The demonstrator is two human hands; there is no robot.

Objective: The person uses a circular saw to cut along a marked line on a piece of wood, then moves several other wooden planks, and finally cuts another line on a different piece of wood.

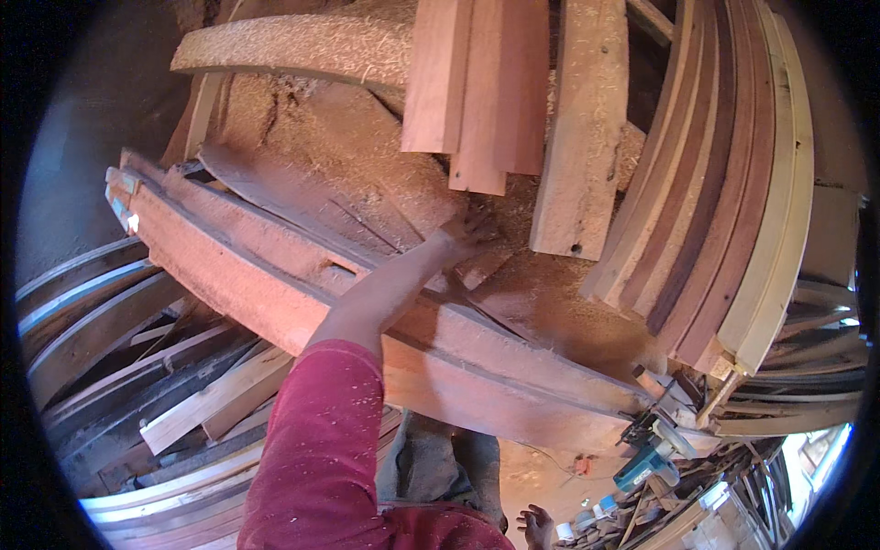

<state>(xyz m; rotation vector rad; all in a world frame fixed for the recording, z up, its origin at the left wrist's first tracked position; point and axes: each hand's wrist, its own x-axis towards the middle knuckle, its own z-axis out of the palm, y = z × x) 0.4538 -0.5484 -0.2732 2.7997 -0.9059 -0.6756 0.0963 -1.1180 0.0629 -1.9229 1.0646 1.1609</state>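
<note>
My left arm, in a red sleeve flecked with sawdust, stretches over the heavy wooden beam bench. At its end my left hand (469,227) is low over the sawdust, its fingers stretched out and partly in shadow. Just beyond the fingers are the ends of several reddish planks (477,101); I cannot tell whether the hand touches them. Near it lies a small wood piece (481,266). My right hand (535,524) hangs low by my body at the bottom edge, fingers apart and loosely bent, with nothing visible in it.
The long beam bench (513,357) crosses in front of me. At its right end sits a teal power tool (646,463). A pale holed board (582,137) and stacked long strips (724,183) stand at right. Shaving-covered timber (302,46) lies far left; loose offcuts (215,394) fill the left.
</note>
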